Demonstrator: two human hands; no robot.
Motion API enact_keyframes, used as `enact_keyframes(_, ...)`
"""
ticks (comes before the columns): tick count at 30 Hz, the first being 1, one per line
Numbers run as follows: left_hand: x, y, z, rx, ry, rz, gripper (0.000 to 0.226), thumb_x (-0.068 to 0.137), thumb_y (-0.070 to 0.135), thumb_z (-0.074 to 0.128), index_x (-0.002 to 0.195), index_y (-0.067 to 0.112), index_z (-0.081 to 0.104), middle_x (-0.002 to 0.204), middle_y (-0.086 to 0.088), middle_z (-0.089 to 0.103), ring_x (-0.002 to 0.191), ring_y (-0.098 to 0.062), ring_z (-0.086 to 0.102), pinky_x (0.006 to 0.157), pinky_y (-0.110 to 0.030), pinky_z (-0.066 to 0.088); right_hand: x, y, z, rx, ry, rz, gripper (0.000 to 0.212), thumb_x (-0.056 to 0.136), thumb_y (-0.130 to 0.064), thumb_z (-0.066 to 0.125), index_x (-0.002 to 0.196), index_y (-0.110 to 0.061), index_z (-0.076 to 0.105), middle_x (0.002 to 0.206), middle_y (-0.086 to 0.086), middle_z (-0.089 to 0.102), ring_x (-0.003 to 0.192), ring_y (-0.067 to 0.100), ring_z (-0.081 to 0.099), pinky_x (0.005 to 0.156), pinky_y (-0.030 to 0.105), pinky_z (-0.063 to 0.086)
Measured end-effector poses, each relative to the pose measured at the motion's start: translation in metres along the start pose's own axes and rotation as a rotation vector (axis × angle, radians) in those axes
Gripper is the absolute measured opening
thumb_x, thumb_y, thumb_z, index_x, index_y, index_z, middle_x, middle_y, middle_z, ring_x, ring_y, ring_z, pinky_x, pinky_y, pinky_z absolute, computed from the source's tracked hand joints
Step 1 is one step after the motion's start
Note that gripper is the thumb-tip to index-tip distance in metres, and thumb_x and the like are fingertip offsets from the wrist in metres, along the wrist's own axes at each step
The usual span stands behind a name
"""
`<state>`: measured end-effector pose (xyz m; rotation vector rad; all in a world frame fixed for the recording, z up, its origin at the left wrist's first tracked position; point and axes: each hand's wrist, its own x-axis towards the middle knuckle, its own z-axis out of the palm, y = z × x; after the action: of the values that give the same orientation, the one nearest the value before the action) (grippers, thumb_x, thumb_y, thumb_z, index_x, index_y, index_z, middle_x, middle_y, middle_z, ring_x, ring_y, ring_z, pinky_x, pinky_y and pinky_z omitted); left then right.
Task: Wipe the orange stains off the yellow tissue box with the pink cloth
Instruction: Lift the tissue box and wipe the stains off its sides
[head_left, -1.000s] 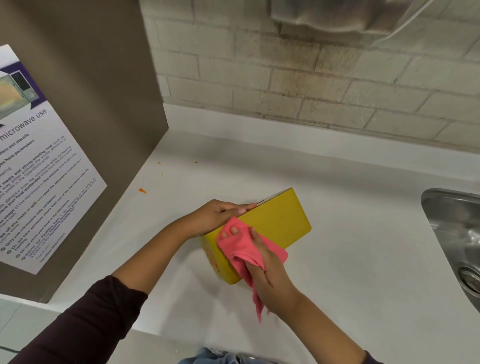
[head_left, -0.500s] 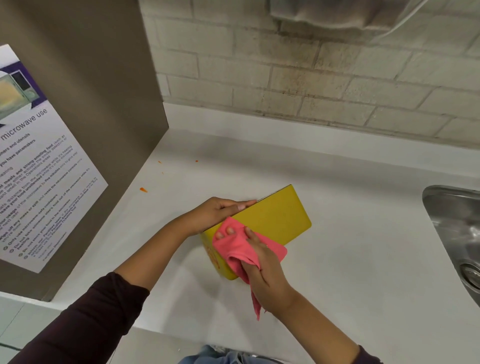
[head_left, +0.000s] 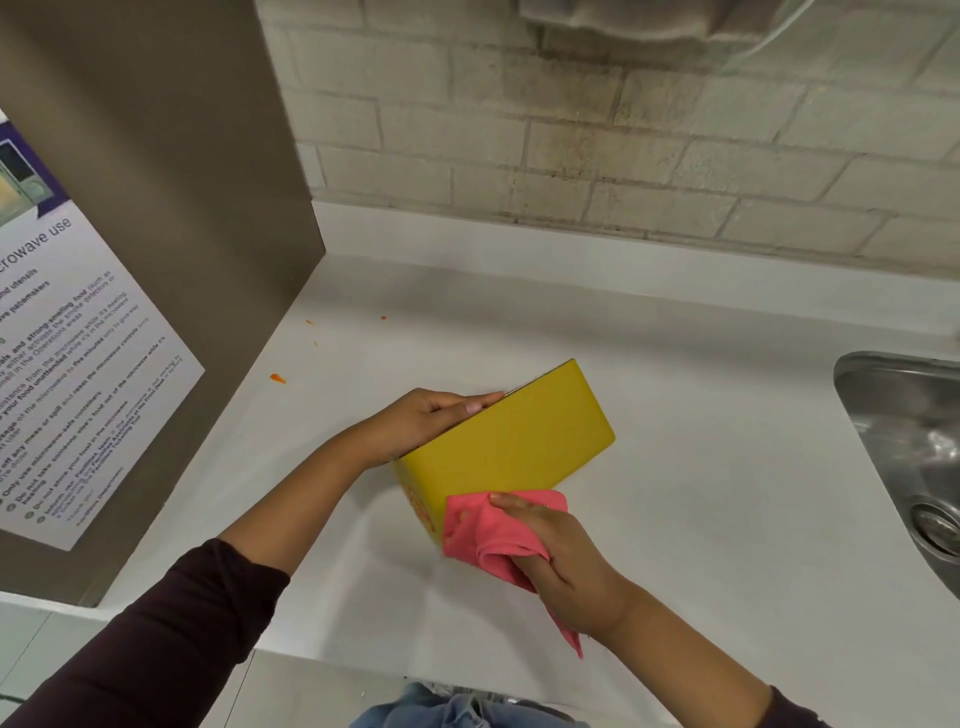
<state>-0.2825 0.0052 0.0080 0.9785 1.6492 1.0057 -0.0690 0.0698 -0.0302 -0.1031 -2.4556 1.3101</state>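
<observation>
The yellow tissue box (head_left: 511, 441) stands tilted on the white counter (head_left: 701, 467), its broad yellow face toward me. Orange marks (head_left: 418, 506) show on its near left end face. My left hand (head_left: 431, 415) grips the box along its upper left edge. My right hand (head_left: 561, 545) holds the bunched pink cloth (head_left: 483, 530), pressed against the box's lower near corner. A tail of the cloth hangs below my wrist.
A brown panel (head_left: 171, 208) with a microwave-use notice (head_left: 78, 374) stands at the left. Small orange specks (head_left: 278, 378) lie on the counter near it. A steel sink (head_left: 904, 447) is at the right edge. A brick wall runs behind.
My right hand has dragged the pink cloth down from the box's upper near corner to its lower near corner. My left hand keeps its grip on the box.
</observation>
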Motion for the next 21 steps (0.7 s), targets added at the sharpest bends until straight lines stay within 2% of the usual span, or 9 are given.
enact_keyframes(5, -0.001, -0.001, 0.001, -0.006, 0.005, -0.001, 0.025, 0.094, 0.034, 0.047, 0.109, 0.047, 0.061, 0.108, 0.036, 0.061, 0.106, 0.017, 0.054, 0.080, 0.001, 0.042, -0.005, -0.002, -0.006, 0.023, -0.032, -0.019, 0.027, 0.093, -0.017, 0.037, 0.115, -0.013, 0.051, 0.103, 0.020, 0.067, 0.093, 0.018, 0.056, 0.093, 0.006, 0.035)
enact_keyframes(8, -0.001, -0.001, 0.002, 0.001, 0.003, -0.001, 0.025, 0.093, 0.033, 0.047, 0.108, 0.047, 0.062, 0.109, 0.035, 0.060, 0.105, 0.017, 0.054, 0.080, 0.001, 0.042, -0.012, -0.002, -0.008, 0.016, -0.057, 0.026, 0.033, 0.094, -0.019, 0.037, 0.119, -0.006, 0.054, 0.105, 0.018, 0.068, 0.094, 0.016, 0.057, 0.093, 0.006, 0.035)
enact_keyframes(10, -0.001, -0.002, 0.002, 0.008, 0.003, 0.001, 0.025, 0.093, 0.034, 0.048, 0.109, 0.046, 0.062, 0.111, 0.032, 0.061, 0.105, 0.015, 0.056, 0.080, 0.000, 0.043, -0.021, 0.000, -0.011, 0.020, -0.073, 0.076, 0.036, 0.094, -0.024, 0.036, 0.119, -0.010, 0.058, 0.107, -0.001, 0.068, 0.093, 0.007, 0.058, 0.091, 0.009, 0.038)
enact_keyframes(12, 0.000, -0.002, 0.001, 0.019, 0.012, 0.000, 0.025, 0.093, 0.035, 0.048, 0.110, 0.046, 0.061, 0.113, 0.028, 0.061, 0.103, 0.014, 0.057, 0.080, -0.001, 0.044, -0.031, 0.000, -0.017, 0.080, -0.064, 0.182, 0.031, 0.092, -0.031, 0.035, 0.104, -0.033, 0.064, 0.094, -0.029, 0.065, 0.083, -0.007, 0.057, 0.079, 0.007, 0.040)
enact_keyframes(13, -0.001, -0.002, 0.001, 0.027, 0.015, 0.000, 0.025, 0.093, 0.035, 0.047, 0.110, 0.046, 0.061, 0.113, 0.027, 0.061, 0.102, 0.015, 0.057, 0.079, -0.001, 0.044, -0.034, -0.001, -0.020, 0.180, -0.004, 0.273, 0.029, 0.089, -0.035, 0.038, 0.092, -0.040, 0.066, 0.082, -0.031, 0.065, 0.073, -0.008, 0.058, 0.071, 0.006, 0.041)
enact_keyframes(14, -0.001, -0.001, 0.001, 0.038, 0.015, 0.001, 0.025, 0.093, 0.035, 0.047, 0.109, 0.047, 0.061, 0.112, 0.028, 0.061, 0.101, 0.016, 0.057, 0.079, 0.000, 0.044, -0.038, -0.001, -0.023, 0.354, 0.134, 0.388, 0.027, 0.085, -0.037, 0.043, 0.083, -0.041, 0.070, 0.072, -0.027, 0.066, 0.065, -0.007, 0.059, 0.063, 0.006, 0.043)
enact_keyframes(16, -0.001, 0.002, 0.000, 0.054, 0.015, 0.004, 0.025, 0.093, 0.035, 0.047, 0.108, 0.048, 0.061, 0.112, 0.029, 0.061, 0.101, 0.016, 0.057, 0.079, 0.000, 0.044, -0.045, 0.009, -0.031, 0.863, 0.514, 0.650, 0.020, 0.080, -0.032, 0.058, 0.076, -0.026, 0.076, 0.066, -0.009, 0.072, 0.061, 0.004, 0.067, 0.055, 0.018, 0.053)
enact_keyframes(18, -0.002, 0.002, -0.002, 0.057, 0.016, 0.013, 0.026, 0.094, 0.033, 0.047, 0.109, 0.046, 0.061, 0.113, 0.029, 0.061, 0.103, 0.015, 0.057, 0.079, -0.001, 0.044, -0.047, 0.018, -0.035, 1.344, 0.753, 0.754, 0.027, 0.081, -0.032, 0.059, 0.086, -0.011, 0.075, 0.074, 0.010, 0.074, 0.070, 0.017, 0.071, 0.060, 0.029, 0.059)
enact_keyframes(21, -0.002, 0.002, -0.005, 0.061, -0.007, 0.024, 0.028, 0.094, 0.027, 0.047, 0.116, 0.038, 0.060, 0.117, 0.024, 0.061, 0.105, 0.013, 0.057, 0.078, -0.002, 0.045, -0.042, 0.018, -0.040, 1.634, 0.852, 0.700, 0.036, 0.087, -0.036, 0.049, 0.094, -0.010, 0.072, 0.088, 0.012, 0.072, 0.087, 0.021, 0.069, 0.082, 0.036, 0.057)
